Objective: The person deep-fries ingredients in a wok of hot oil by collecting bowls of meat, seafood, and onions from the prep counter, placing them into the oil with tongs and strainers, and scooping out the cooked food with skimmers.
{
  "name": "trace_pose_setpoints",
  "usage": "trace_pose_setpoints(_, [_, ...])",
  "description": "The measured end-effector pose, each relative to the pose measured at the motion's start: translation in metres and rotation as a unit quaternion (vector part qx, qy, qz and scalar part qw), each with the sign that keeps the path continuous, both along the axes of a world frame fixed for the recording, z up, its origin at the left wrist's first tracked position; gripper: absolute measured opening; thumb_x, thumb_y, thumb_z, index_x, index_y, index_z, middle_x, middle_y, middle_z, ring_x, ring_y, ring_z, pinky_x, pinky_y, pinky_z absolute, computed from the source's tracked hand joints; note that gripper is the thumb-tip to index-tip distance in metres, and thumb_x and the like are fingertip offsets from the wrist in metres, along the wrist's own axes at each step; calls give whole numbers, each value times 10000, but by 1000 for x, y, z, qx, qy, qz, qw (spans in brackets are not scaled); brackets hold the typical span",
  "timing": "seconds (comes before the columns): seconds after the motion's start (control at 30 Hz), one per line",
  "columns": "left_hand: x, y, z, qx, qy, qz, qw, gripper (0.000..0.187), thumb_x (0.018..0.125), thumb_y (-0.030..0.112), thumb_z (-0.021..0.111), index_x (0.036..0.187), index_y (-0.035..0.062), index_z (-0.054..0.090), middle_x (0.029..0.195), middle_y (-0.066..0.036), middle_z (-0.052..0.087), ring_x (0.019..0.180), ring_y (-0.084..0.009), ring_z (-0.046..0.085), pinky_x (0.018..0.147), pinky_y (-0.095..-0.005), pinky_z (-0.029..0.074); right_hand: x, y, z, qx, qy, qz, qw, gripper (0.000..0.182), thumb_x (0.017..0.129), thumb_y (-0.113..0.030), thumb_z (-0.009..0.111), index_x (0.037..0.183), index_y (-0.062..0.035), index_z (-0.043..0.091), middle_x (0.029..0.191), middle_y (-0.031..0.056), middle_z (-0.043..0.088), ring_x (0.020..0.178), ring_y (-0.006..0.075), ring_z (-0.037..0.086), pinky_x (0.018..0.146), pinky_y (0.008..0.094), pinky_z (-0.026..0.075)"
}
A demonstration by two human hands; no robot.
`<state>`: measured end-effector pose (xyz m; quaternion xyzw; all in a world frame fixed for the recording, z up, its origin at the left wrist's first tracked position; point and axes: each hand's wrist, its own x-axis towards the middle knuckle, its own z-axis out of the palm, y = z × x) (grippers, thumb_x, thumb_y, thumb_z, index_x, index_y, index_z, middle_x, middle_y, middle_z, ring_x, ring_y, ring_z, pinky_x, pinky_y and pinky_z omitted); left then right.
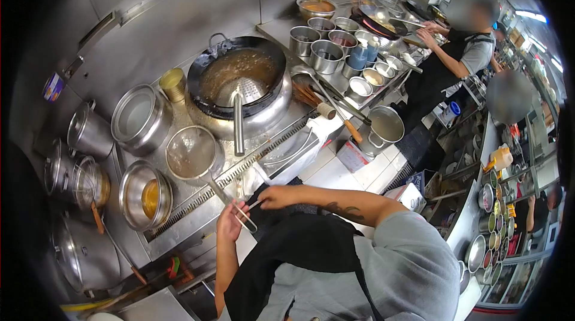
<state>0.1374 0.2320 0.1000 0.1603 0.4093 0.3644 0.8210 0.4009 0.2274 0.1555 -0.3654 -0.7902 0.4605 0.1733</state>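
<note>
My left hand is closed round the long wire handle of a round mesh strainer. The strainer's bowl lies over a pot on the steel counter, and its handle loop points towards my body. Close beside it, my right hand is closed, with a thin pale piece sticking out towards the left hand; what it is I cannot make out. Beyond the strainer, a black wok contains brown, bubbly liquid. A perforated ladle rests in it, handle towards me.
Steel pots and a bowl of yellow liquid stand left. Sauce containers crowd the far right counter. A brush and ladles lie along the edge. Another person works at a farther wok.
</note>
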Motion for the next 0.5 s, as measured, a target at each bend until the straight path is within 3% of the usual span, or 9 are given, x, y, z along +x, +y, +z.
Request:
trace_pose_setpoints(0.07, [-5, -10, -6, -16, 22, 5, 1000, 335, 917, 337, 529, 1160, 108, 511, 1128, -128, 597, 987, -300, 601, 832, -454, 496, 68, 9, 8, 11, -86, -148, 985, 300, 808, -91, 549, 1097, -25, 592, 925, 163, 641, 858, 301, 628, 747, 377, 491])
trace_pose_setpoints(0.1, [-8, -14, -12, -28, 32, 10, 999, 339, 918, 343, 525, 1165, 112, 507, 1127, -128, 595, 990, -302, 599, 834, -455, 495, 110, 23, -10, 34, -222, -201, 954, 313, 768, -61, 501, 1065, -27, 597, 969, 164, 637, 892, 321, 629, 768, 397, 500])
trace_pose_setpoints(0.13, [-13, -18, -18, -39, 42, 17, 998, 344, 918, 349, 521, 1170, 116, 503, 1127, -129, 594, 992, -303, 597, 836, -457, 493, 153, 20, -19, 155, -195, -320, 914, 246, 793, -101, 486, 1004, -42, 597, 992, 170, 631, 897, 347, 622, 788, 425, 504])
trace_pose_setpoints(0.17, [-16, -22, -22, -50, 51, 27, 997, 348, 918, 355, 518, 1174, 120, 499, 1126, -129, 592, 995, -305, 595, 838, -458, 492, 203, 33, -23, 92, -352, -344, 866, 208, 793, -124, 512, 965, -39, 591, 1009, 186, 626, 933, 355, 616, 810, 438, 502])
trace_pose_setpoints(0.2, [-19, -27, -25, -45, 45, 40, 997, 356, 917, 364, 518, 1178, 123, 492, 1121, -127, 592, 990, -304, 595, 837, -454, 491, 240, 32, -11, 69, -338, -439, 830, 213, 788, -132, 548, 965, -23, 595, 1003, 204, 621, 947, 355, 610, 815, 441, 499])
trace_pose_setpoints(0.3, [-18, -43, -23, -36, 62, 73, 995, 383, 911, 396, 522, 1188, 139, 460, 1102, -126, 592, 966, -297, 596, 822, -435, 486, 332, 34, -5, 78, -437, -499, 744, 339, 801, -220, 605, 1068, -13, 602, 1089, 211, 570, 1044, 360, 572, 887, 416, 480])
trace_pose_setpoints(0.33, [-16, -47, -23, -38, 72, 68, 994, 384, 909, 396, 526, 1187, 139, 458, 1100, -129, 591, 966, -294, 595, 820, -432, 484, 332, 25, 29, 48, -434, -503, 746, 388, 787, -260, 631, 1073, -1, 594, 1107, 211, 556, 1091, 356, 544, 915, 406, 466])
trace_pose_setpoints(0.4, [-16, -53, -25, -41, 92, 58, 993, 387, 906, 395, 534, 1185, 140, 453, 1095, -134, 591, 964, -288, 592, 817, -426, 479, 367, 32, 14, 28, -434, -504, 746, 399, 770, -278, 649, 1048, 2, 592, 1077, 222, 578, 1063, 365, 558, 911, 402, 469])
trace_pose_setpoints(0.5, [-24, -63, -32, -25, 128, 48, 990, 379, 897, 373, 560, 1183, 144, 464, 1003, -114, 620, 830, -268, 622, 694, -391, 499, 424, 53, -71, 42, -397, -493, 773, 385, 757, -267, 652, 1014, 14, 594, 1011, 249, 604, 1023, 372, 575, 898, 410, 470])
